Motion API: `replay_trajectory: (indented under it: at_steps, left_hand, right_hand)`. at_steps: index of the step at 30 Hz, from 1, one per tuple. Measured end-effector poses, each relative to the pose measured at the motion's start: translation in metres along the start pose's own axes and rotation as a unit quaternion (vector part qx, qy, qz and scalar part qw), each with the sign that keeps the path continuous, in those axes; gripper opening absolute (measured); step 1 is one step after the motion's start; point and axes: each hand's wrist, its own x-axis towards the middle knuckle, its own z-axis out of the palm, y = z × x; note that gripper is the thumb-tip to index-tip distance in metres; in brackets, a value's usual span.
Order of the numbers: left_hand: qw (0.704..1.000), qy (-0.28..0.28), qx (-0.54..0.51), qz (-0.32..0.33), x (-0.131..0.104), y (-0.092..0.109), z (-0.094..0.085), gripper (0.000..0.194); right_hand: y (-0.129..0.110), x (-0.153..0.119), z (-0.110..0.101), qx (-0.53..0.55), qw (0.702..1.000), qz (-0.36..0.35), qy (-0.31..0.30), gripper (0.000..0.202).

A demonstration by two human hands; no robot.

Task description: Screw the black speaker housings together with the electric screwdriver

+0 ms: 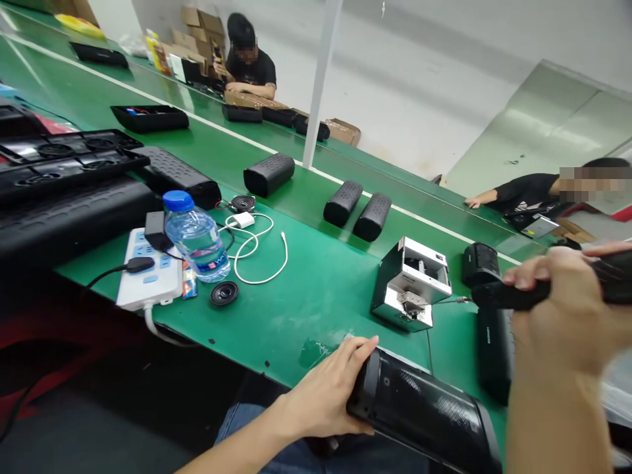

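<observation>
My left hand (340,385) is wrapped round the left end of a black speaker housing (429,405), which lies tilted at the bench's near edge, over my lap. Raised at the right, my right hand (573,303) is closed round a black electric screwdriver (513,294). Its thin bit points left, towards a white-and-black screw feeder (412,286) on the green bench. From this view I cannot tell whether the bit touches the feeder. Beneath the screwdriver stand more black speakers, one being a long housing (495,352), partly hidden by my right forearm.
A water bottle (195,237), a white power strip (168,280), a loose speaker driver (224,293) and a white cable (261,280) lie to the left. Black housings (74,217) pile up at far left. Several speakers (269,174) sit along the belt. Two people sit across.
</observation>
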Motion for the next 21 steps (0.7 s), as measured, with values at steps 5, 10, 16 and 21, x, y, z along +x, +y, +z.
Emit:
replay_trajectory:
  at_steps: [5,10,16,21]
  left_hand:
    - [1.0,-0.002,-0.006,-0.009,-0.001,0.001,0.0,0.158]
    - [1.0,-0.003,-0.007,-0.018,-0.002,0.002,-0.001,0.158]
    - [1.0,0.007,-0.003,-0.011,-0.002,0.001,-0.001,0.161]
    - [1.0,0.009,0.004,0.005,-0.001,0.003,-0.003,0.164]
  right_hand:
    - [0.02,-0.015,0.01,-0.007,0.998,0.005,-0.063,0.024]
    - [0.025,-0.015,0.006,-0.004,0.997,0.033,-0.071,0.028]
    - [0.029,-0.016,0.007,0.004,0.997,0.044,-0.069,0.029]
    - [0.009,-0.022,0.004,0.009,0.996,0.062,-0.07,0.027]
